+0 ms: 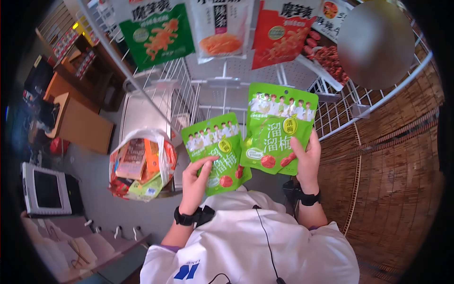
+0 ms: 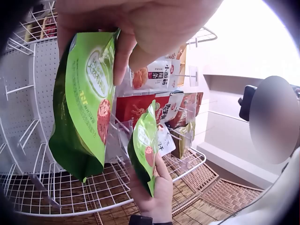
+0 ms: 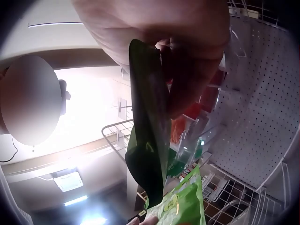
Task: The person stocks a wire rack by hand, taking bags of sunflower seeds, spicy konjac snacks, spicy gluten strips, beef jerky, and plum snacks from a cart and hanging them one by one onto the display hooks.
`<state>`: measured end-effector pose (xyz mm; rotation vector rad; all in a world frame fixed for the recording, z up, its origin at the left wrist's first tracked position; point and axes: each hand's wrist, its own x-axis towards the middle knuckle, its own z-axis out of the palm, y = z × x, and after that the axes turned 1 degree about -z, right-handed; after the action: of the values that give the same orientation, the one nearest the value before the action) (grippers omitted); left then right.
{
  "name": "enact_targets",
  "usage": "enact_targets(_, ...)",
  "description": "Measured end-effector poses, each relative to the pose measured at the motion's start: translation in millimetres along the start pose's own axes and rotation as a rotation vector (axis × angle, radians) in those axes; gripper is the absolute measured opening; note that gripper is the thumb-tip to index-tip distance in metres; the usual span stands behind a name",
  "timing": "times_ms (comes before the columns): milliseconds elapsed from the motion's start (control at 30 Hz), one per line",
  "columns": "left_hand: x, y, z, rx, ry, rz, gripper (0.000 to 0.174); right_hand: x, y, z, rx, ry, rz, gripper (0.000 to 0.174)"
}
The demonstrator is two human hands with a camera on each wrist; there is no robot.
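Two green snack pouches are held up before a wire display rack (image 1: 198, 102). My left hand (image 1: 195, 177) pinches the smaller-looking pouch (image 1: 216, 152) at its lower left, thumb across the front. My right hand (image 1: 306, 158) grips the other pouch (image 1: 279, 128) at its lower right corner, held slightly higher. The left wrist view has the left pouch (image 2: 84, 103) close under the fingers and the right hand's pouch (image 2: 144, 145) farther off. Seen edge-on in the right wrist view, the right pouch (image 3: 149, 136) hangs from the fingers, with the left pouch (image 3: 180, 206) below.
Red, white and green snack bags (image 1: 222, 28) hang on the rack's pegs above. A plastic bag full of packets (image 1: 142, 163) sits in a basket to the left. A woven bamboo mat (image 1: 392, 180) covers the floor on the right; wooden furniture (image 1: 78, 120) stands far left.
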<state>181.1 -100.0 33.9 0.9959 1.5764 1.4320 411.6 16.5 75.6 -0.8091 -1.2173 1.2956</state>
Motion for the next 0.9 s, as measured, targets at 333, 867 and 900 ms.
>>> enact_targets(333,-14,-4,-19,0.024,0.049,-0.008,0.018,3,2,12,-0.006,-0.014,0.029,0.029)
enact_targets(867,-8,-15,-23,-0.171,0.078,-0.089,0.018,102,-115,-121,0.105,0.386,-0.457,0.026)
enact_targets(900,-8,-14,-21,-0.172,0.07,-0.089,0.018,105,-118,-124,0.105,0.389,-0.465,0.026)
